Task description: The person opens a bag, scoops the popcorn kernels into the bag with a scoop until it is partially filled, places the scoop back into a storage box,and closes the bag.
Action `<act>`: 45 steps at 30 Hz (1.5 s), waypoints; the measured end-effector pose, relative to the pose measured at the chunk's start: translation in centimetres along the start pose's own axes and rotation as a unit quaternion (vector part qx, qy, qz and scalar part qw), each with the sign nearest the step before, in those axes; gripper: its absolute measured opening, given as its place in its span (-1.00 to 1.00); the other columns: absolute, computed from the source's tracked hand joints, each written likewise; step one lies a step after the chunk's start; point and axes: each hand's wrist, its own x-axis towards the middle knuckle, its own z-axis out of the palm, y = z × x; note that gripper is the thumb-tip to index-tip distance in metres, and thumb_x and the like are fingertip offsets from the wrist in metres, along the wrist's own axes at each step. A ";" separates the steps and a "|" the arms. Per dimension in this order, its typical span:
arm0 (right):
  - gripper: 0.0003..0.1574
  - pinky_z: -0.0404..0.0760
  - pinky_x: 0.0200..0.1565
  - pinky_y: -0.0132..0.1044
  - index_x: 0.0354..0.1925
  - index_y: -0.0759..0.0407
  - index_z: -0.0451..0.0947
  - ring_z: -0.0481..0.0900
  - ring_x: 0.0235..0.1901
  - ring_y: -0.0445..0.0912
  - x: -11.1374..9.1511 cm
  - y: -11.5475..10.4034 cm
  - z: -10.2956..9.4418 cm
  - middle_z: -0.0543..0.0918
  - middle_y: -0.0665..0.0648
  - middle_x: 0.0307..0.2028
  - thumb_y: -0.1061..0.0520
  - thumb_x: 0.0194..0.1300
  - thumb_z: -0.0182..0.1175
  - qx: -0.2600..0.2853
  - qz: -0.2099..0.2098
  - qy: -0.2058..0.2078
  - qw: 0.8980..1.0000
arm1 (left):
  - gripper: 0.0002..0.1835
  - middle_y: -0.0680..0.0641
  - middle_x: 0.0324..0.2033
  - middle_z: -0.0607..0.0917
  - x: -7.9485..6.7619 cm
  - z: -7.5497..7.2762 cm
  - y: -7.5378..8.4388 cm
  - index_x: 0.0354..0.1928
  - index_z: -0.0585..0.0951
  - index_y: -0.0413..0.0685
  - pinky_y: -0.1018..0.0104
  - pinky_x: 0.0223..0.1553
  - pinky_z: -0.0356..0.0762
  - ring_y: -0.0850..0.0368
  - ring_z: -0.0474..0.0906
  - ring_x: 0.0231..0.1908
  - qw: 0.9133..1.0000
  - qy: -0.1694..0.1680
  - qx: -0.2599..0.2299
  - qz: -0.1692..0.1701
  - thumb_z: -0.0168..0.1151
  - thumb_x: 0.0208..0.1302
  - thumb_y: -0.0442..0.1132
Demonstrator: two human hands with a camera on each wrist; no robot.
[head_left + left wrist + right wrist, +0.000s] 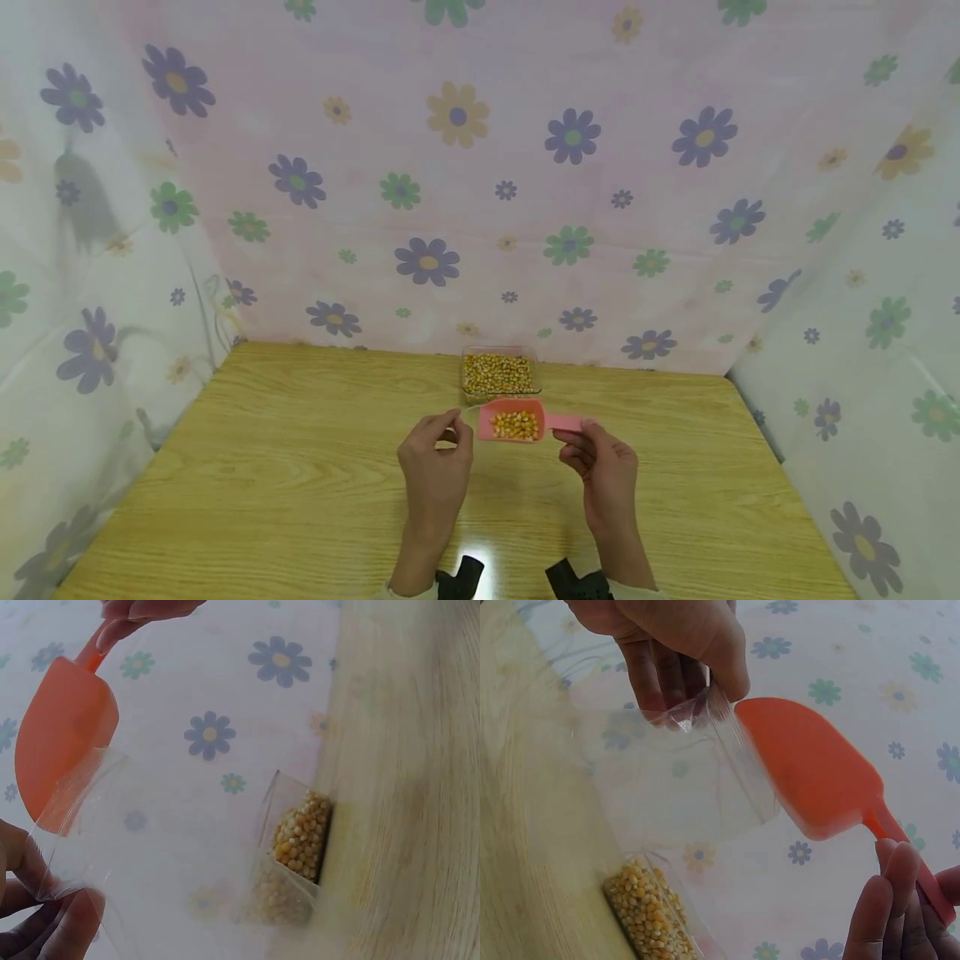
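Scoop (817,776), kernels (516,426) head-view only, handle (564,422) between right fingers (868,919), bag (679,776) between left fingers (79,922)

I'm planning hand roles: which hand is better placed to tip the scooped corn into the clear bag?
Probably the right hand: it grips the handle of the scoop, whose front faces the clear bag. The left hand pinches the bag, so it seems better suited to steadying it.

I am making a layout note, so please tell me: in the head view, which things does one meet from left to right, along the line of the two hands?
Left hand → scoop → right hand.
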 end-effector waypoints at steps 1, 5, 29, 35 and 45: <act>-0.61 0.73 -0.37 -0.36 -0.32 0.14 0.78 0.69 -0.57 -0.21 0.0 0.0 0.1 0.79 0.05 -0.51 0.14 0.57 0.07 -0.010 -0.004 0.006 1.000 | -0.84 -0.19 -0.42 0.75 0.0 0.0 0.0 -0.24 0.77 -0.41 0.52 -0.62 0.58 0.13 0.65 -0.55 1.000 -0.002 0.002 0.003 0.26 0.20 -0.58; -0.64 0.74 -0.35 -0.32 -0.29 0.19 0.78 0.69 -0.57 -0.21 -0.2 0.0 0.5 0.79 0.03 -0.51 0.13 0.56 0.10 -0.051 -0.013 0.028 0.998 | -0.85 -0.19 -0.41 0.74 -0.2 0.1 -0.1 -0.24 0.77 -0.41 0.53 -0.61 0.58 0.14 0.65 -0.54 1.000 -0.014 0.011 0.011 0.28 0.20 -0.58; -0.61 0.75 -0.33 -0.28 -0.14 0.59 0.67 0.70 -0.57 -0.19 -1.0 -1.1 2.1 0.79 -0.02 -0.51 0.20 0.53 0.13 -0.173 -0.085 0.045 0.980 | -0.83 -0.13 -0.43 0.73 -0.3 0.5 -0.3 -0.28 0.80 -0.33 0.57 -0.62 0.54 0.14 0.63 -0.56 0.999 -0.033 0.032 0.029 0.29 0.18 -0.59; -0.62 0.75 -0.32 -0.30 -0.14 0.55 0.68 0.71 -0.56 -0.15 -1.3 -1.6 2.3 0.79 0.00 -0.49 0.18 0.52 0.15 -0.191 -0.089 0.053 0.976 | -0.84 -0.13 -0.43 0.73 -0.5 0.6 -0.1 -0.27 0.80 -0.33 0.57 -0.61 0.54 0.13 0.63 -0.55 0.999 -0.040 0.025 0.021 0.28 0.20 -0.58; -0.63 0.75 -0.32 -0.31 -0.12 0.57 0.67 0.71 -0.57 -0.18 -1.2 -1.4 2.6 0.79 0.01 -0.49 0.20 0.52 0.14 -0.178 -0.086 0.054 0.979 | -0.84 -0.13 -0.44 0.73 -0.3 0.5 -0.2 -0.28 0.80 -0.33 0.58 -0.62 0.54 0.14 0.64 -0.55 0.998 -0.040 0.036 0.027 0.28 0.20 -0.58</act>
